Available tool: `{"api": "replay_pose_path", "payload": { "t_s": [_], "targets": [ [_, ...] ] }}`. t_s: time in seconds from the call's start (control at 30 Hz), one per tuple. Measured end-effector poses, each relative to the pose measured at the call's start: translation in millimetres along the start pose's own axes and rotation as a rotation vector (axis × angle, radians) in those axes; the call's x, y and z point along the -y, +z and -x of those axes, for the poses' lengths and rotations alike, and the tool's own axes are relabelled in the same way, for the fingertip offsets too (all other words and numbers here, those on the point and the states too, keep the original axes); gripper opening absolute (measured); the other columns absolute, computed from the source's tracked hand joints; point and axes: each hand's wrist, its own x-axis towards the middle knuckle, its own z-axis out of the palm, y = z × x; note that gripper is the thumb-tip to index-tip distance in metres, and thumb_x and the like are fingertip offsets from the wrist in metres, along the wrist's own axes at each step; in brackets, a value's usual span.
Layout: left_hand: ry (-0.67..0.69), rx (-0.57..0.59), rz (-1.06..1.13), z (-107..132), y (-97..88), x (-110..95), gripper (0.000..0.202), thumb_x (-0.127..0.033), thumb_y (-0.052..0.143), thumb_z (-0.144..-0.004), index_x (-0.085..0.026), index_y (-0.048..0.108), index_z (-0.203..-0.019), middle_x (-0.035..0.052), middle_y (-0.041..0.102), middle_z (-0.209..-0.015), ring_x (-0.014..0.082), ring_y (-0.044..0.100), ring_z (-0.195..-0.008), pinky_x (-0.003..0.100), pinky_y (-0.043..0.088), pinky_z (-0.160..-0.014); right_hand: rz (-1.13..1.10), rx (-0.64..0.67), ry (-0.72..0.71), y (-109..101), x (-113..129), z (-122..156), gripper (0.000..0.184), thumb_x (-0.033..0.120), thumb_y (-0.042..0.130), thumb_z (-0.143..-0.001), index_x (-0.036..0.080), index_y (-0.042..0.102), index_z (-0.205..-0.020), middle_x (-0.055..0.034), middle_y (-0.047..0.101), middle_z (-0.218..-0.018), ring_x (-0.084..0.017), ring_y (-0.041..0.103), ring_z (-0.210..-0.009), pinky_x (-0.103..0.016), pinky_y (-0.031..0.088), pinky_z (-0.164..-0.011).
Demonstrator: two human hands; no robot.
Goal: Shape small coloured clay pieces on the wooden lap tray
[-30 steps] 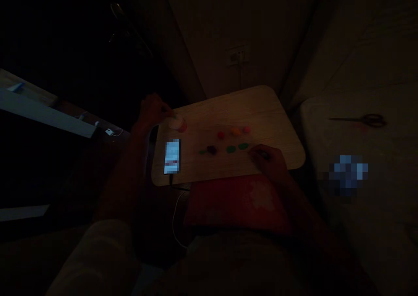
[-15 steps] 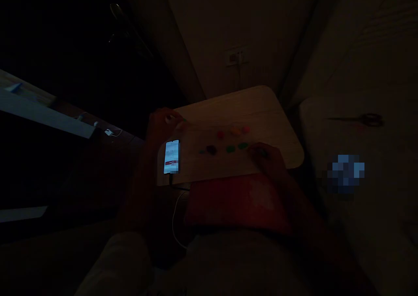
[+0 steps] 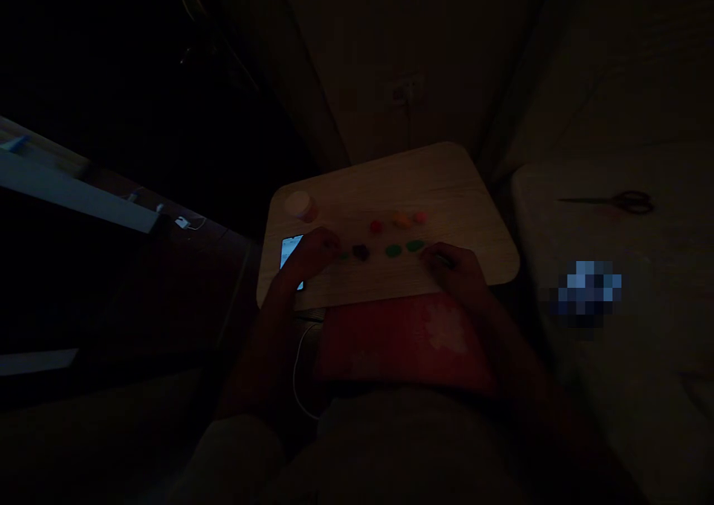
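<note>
Two loose rows of small coloured lumps, possibly modelling clay, lie on a light wooden lap board [image 3: 390, 178]. A red lump [image 3: 375, 226], an orange lump [image 3: 402, 221] and a pink lump [image 3: 420, 217] form the far row. The near row holds a dark maroon lump [image 3: 361, 252] and two green lumps [image 3: 404, 248]. My left hand [image 3: 309, 256] sits over a lit phone [image 3: 290, 252], close to a faint green bit. My right hand [image 3: 451, 271] rests near the board's front edge, beside the rightmost green lump. Its fingers are curled, and the dimness hides any held item.
A pale round cup [image 3: 299, 205] stands at the board's back left corner. A red cushion [image 3: 401, 341] lies under the board's front edge. Scissors [image 3: 613, 203] lie on a pale surface to the right, and a white cable [image 3: 298, 371] runs down from the phone.
My left hand has moved from the pale cup toward me and right, now covering much of the phone. The cup is uncovered. My right hand has barely moved.
</note>
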Motion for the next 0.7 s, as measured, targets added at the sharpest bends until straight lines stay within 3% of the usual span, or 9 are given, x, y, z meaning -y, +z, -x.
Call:
{"api": "replay_pose_path", "payload": {
  "t_s": [0.23, 0.53, 0.7],
  "targets": [
    [0.017, 0.047, -0.085, 4, 10.8, -3, 0.005, -0.021, 0.073, -0.078, -0.019, 0.071, -0.083, 0.0041, 0.074, -0.088, 0.0217, 0.067, -0.083, 0.034, 0.053, -0.077, 0.001, 0.005, 0.000, -1, 6, -1, 0.019, 0.038, 0.067, -0.087, 0.024, 0.079, -0.087, -0.0051, 0.083, -0.092, -0.025, 0.076, -0.087, -0.035, 0.058, -0.082],
    [0.066, -0.019, -0.113, 9, 20.2, -16, 0.018, -0.013, 0.063, -0.079, -0.022, 0.065, -0.094, 0.0025, 0.070, -0.082, 0.0207, 0.062, -0.074, 0.033, 0.045, -0.069, 0.025, 0.030, -0.030, 0, -2, -1, 0.018, 0.035, 0.066, -0.087, 0.023, 0.080, -0.090, -0.0054, 0.083, -0.095, -0.025, 0.077, -0.090, -0.036, 0.058, -0.084],
    [0.076, -0.025, -0.152, 7, 21.8, -20, 0.018, -0.010, 0.060, -0.079, -0.023, 0.063, -0.092, 0.0043, 0.070, -0.085, 0.0231, 0.064, -0.079, 0.035, 0.046, -0.072, 0.035, 0.024, -0.028, 0, -3, -1, 0.019, 0.036, 0.066, -0.088, 0.024, 0.081, -0.091, -0.0053, 0.083, -0.095, -0.025, 0.077, -0.089, -0.035, 0.058, -0.083]
  ]
}}
